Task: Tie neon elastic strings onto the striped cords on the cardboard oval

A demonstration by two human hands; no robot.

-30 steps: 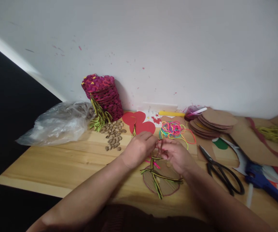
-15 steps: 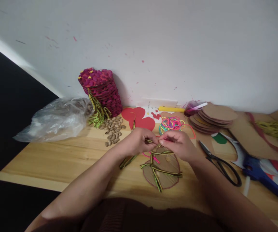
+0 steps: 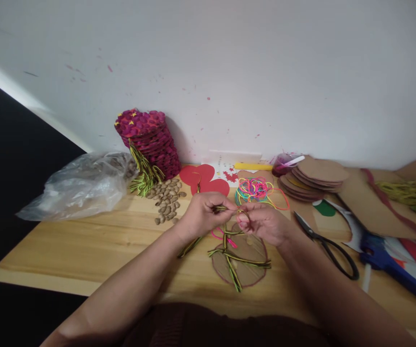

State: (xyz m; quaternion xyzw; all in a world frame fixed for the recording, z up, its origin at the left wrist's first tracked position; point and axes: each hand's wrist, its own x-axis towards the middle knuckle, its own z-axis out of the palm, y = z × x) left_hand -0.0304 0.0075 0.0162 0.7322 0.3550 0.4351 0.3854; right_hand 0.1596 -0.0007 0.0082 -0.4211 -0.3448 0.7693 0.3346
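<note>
Pinched in my left hand (image 3: pixel 211 211) is a bundle of black and yellow-green cord (image 3: pixel 219 208), its tail hanging down toward the table. My right hand (image 3: pixel 266 221) meets it fingertip to fingertip and grips a loop of the same cord (image 3: pixel 247 217). Below both hands lies a cardboard disc (image 3: pixel 247 274) with a dark red rim. Crossed strands of striped cord (image 3: pixel 247 259) rest on that disc, and a bit of pink cord (image 3: pixel 231 242) shows at its upper left.
Black-handled scissors (image 3: pixel 327 243) and a blue-handled tool (image 3: pixel 388 265) lie right. Behind are tangled neon cords (image 3: pixel 254 190), stacked cardboard discs (image 3: pixel 312 176) and red paper hearts (image 3: pixel 211 185). Leftward sit brown shells (image 3: pixel 168 195), a purple tasselled stack (image 3: pixel 153 140) and a plastic bag (image 3: pixel 85 183).
My right hand has turned and its fingers have opened around a cord loop that now shows between them. My left hand keeps its pinch. The whole view has shifted slightly.
</note>
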